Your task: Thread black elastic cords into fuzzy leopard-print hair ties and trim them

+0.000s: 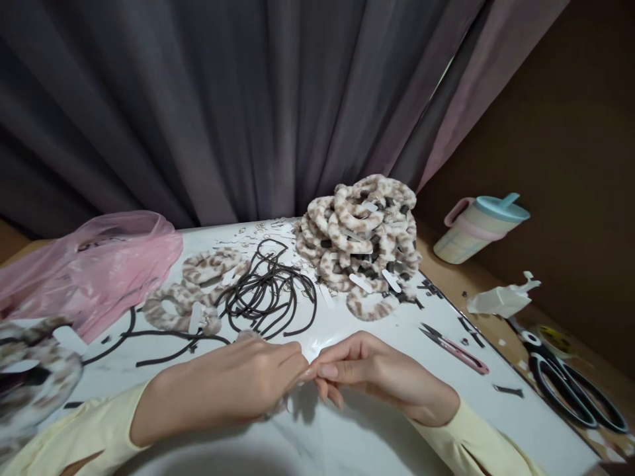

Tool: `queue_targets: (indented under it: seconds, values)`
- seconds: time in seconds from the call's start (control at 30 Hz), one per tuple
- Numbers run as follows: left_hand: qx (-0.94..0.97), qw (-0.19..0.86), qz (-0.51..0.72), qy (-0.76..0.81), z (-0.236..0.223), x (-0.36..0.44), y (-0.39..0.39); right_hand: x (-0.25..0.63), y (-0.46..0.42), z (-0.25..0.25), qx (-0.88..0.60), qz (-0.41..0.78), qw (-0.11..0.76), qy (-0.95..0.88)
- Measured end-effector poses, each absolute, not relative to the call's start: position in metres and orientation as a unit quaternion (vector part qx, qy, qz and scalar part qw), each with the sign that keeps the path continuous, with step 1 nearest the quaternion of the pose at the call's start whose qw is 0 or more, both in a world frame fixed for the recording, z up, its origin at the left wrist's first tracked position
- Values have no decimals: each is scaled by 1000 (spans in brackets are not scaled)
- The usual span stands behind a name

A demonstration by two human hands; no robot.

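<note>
My left hand [243,377] is closed, knuckles up, over a fluffy piece [247,335] of which only small bits show above and below the fingers. Fingertip to fingertip with it, my right hand [367,363] is closed in a pinch; whatever lies between its thumb and forefinger is too small or hidden to name. Just beyond the hands lie a tangle of dark cord [270,291] and spotted furry rings [173,304] with white tags.
Behind stands a heap of spotted furry rings [364,231]. A pink plastic bag [124,258] lies left. On the right are pink-handled snips [461,354], large black scissors [570,387], a white bottle [501,301] and a blue-lidded cup [476,231]. Dark cord scraps dot the table [397,350].
</note>
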State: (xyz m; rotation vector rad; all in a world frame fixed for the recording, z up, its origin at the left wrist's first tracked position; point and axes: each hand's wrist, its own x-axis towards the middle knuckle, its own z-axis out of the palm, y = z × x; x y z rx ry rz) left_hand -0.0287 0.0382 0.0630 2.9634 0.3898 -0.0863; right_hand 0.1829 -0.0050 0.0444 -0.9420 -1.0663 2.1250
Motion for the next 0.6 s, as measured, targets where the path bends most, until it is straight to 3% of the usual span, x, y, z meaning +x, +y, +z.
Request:
queue_targets:
  seconds: [0.13,0.33,0.6]
  values:
    - [994,11,11,106,57,-31,36,183,-4,44,-347,810,288,-376]
    - [994,0,14,113,55,-29,39,183,-5,41,-339,816,315,-347]
    - [981,126,17,144,59,-30,45,184,-4,41,-343,808,334,-344]
